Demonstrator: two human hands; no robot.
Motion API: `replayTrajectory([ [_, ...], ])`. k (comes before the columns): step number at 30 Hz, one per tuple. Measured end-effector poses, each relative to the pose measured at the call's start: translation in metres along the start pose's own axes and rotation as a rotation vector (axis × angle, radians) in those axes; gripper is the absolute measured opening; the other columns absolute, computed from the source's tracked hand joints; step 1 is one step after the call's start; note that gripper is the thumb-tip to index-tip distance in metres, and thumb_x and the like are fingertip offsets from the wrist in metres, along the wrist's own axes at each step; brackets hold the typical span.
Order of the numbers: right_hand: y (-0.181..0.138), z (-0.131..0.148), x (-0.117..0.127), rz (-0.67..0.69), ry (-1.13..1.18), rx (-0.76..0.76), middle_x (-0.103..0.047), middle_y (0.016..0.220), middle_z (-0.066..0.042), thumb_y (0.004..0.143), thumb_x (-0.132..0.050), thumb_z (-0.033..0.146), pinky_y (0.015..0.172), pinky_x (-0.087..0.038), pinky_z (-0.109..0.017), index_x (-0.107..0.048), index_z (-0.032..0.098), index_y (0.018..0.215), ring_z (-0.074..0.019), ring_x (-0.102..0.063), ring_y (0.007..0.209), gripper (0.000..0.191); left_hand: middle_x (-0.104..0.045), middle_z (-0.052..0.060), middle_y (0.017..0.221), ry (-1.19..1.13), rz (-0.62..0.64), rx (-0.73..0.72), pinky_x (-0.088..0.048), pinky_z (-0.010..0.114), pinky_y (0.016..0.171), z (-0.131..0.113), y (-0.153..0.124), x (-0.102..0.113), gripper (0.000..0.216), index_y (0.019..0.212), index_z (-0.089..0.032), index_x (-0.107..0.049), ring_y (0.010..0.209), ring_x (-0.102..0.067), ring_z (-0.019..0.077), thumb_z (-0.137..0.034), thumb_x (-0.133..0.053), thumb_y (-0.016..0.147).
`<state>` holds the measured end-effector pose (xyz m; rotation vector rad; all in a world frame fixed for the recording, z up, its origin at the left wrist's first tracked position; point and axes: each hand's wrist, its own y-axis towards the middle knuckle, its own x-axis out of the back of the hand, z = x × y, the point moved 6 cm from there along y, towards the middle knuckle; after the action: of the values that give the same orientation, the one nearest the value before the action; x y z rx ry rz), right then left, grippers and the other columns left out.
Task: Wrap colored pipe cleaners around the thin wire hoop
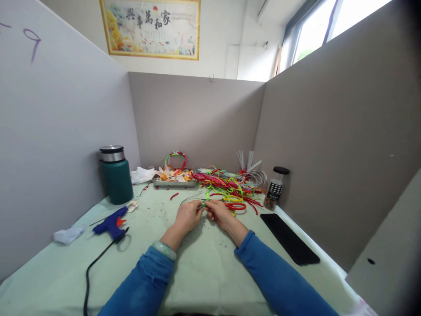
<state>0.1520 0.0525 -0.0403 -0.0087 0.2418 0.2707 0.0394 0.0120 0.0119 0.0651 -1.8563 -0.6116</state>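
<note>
My left hand [188, 215] is closed in a pinch on a thin grey wire [186, 199], which curves up and away beyond the fingers. Right beside it, my right hand [219, 213] pinches a short bright green pipe cleaner [207, 197] where it meets the wire. The fingertips of both hands nearly touch, so exactly how the green piece sits around the wire is partly hidden. Red-handled scissors [237, 206] lie just beyond my right hand. Past them spreads a pile of red, green and yellow pipe cleaners [226, 182].
A metal tray [176, 184] of small pieces with a colourful ring stands at the back. On the left are a green bottle [117, 180] and a blue glue gun [112, 224] with a cord. A jar [274, 193] and a black flat object [289, 239] are on the right.
</note>
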Motion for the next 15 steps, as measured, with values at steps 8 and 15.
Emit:
replayTrajectory([
  [8,-0.0004,-0.0001,-0.0002,0.004,-0.02,0.015,-0.049,0.051,0.005,0.065,-0.067,0.041,0.033,-0.025,-0.017,-0.049,0.016,0.063,-0.0041,-0.04,0.036,0.031,-0.067,0.005,0.085,0.037,-0.025,-0.049,-0.035,0.025,0.065,-0.0017,-0.0024,0.0018,0.029,0.085,-0.023,-0.067,0.078,-0.058,0.0156,-0.034,-0.041,0.086],
  [15,0.0022,-0.0031,0.001,0.006,-0.063,0.031,-0.047,0.049,0.006,0.065,-0.065,0.041,0.032,-0.025,-0.017,-0.05,0.016,0.062,-0.0038,-0.039,0.035,0.03,-0.069,0.003,0.086,0.052,0.003,-0.021,-0.033,0.025,0.063,0.0016,0.0,-0.0036,0.028,0.085,-0.024,-0.067,0.078,-0.059,0.0158,-0.034,-0.041,0.085],
])
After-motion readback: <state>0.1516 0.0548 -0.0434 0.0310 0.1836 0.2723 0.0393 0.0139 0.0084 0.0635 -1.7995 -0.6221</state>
